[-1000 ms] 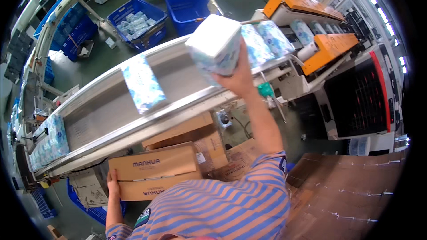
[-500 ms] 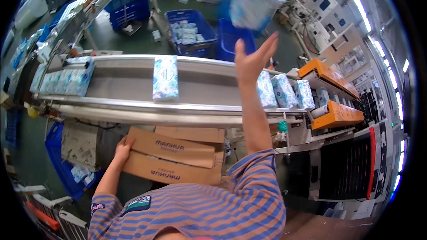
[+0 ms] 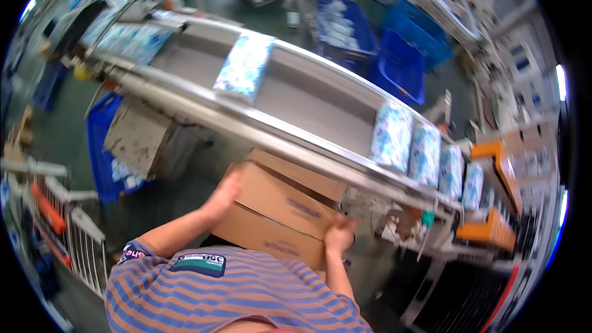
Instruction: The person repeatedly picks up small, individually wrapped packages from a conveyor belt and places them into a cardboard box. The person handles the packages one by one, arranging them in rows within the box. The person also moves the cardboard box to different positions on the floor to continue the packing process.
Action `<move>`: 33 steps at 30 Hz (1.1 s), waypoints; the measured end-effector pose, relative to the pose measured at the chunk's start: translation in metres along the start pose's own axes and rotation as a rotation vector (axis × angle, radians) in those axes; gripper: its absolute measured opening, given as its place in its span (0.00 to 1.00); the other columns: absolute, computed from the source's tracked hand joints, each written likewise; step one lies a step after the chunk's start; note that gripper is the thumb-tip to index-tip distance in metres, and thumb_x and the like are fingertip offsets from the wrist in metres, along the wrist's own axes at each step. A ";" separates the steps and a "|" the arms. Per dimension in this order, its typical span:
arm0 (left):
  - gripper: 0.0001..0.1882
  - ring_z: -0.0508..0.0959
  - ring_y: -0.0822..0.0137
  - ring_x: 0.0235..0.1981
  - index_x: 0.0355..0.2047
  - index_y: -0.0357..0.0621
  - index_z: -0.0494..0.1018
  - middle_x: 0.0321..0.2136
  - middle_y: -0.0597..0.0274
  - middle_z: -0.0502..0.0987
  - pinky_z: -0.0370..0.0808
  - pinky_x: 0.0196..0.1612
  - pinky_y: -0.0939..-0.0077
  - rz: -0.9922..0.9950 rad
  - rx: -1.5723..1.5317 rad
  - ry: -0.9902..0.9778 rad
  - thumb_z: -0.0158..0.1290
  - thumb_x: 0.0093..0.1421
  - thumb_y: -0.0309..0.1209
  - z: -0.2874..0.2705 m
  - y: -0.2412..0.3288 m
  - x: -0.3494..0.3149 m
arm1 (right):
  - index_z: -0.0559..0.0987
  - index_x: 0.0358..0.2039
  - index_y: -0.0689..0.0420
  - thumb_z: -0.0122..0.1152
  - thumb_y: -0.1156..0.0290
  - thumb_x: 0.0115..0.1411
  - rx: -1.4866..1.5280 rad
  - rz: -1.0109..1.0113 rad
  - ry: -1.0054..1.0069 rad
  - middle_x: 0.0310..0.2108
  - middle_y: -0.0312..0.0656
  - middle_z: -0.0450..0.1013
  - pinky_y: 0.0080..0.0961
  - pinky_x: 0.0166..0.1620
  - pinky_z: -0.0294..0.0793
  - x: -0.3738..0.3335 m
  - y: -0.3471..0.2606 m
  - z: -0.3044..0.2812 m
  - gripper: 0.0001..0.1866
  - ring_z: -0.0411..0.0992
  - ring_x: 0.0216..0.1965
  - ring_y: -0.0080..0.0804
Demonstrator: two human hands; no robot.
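Conveyor belt (image 3: 308, 105) runs across; below its near edge, left hand (image 3: 223, 199) and right hand (image 3: 340, 234) hold a cardboard box (image 3: 277, 200) endwise, and uneven grip could tip it!

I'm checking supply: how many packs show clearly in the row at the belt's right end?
4, running rightward: first pack, second pack, third pack and fourth pack, the last by the orange guards. More may be hidden between those guards.
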State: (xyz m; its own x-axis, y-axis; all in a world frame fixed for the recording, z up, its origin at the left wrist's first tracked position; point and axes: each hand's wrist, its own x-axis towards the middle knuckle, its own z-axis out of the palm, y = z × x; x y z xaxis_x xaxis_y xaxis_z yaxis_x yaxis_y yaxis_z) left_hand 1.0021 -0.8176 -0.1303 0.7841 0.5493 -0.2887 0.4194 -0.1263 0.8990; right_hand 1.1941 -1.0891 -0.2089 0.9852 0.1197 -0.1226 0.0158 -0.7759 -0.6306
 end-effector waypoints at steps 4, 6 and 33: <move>0.51 0.44 0.50 0.65 0.64 0.40 0.43 0.64 0.48 0.43 0.45 0.64 0.62 -0.581 0.243 0.109 0.35 0.52 0.68 0.059 -0.016 0.029 | 0.63 0.55 0.65 0.40 0.45 0.61 -0.068 0.238 -0.013 0.43 0.56 0.71 0.36 0.50 0.65 0.041 0.070 -0.049 0.35 0.67 0.48 0.47; 0.54 0.50 0.49 0.63 0.63 0.42 0.48 0.61 0.46 0.51 0.50 0.63 0.62 -0.652 0.210 0.218 0.36 0.48 0.72 0.070 -0.038 0.044 | 0.62 0.57 0.62 0.33 0.42 0.62 0.041 0.356 -0.202 0.48 0.51 0.70 0.32 0.49 0.67 0.067 0.114 -0.061 0.37 0.66 0.52 0.39; 0.37 0.74 0.61 0.44 0.52 0.41 0.66 0.46 0.55 0.72 0.71 0.46 0.71 0.493 -1.695 1.952 0.29 0.61 0.61 0.040 -0.350 -0.631 | 0.73 0.45 0.56 0.47 0.41 0.54 -0.163 -1.725 -1.023 0.39 0.55 0.73 0.40 0.46 0.68 -0.638 -0.367 0.129 0.31 0.71 0.43 0.53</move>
State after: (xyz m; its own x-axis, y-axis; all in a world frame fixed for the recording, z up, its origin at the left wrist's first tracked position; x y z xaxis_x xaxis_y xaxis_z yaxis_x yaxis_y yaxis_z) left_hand 0.3782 -1.1529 -0.2758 -0.6810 0.5343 -0.5008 -0.7320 -0.5171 0.4436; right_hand 0.5373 -0.8010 0.0013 -0.5185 0.8518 0.0751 0.7269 0.4853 -0.4858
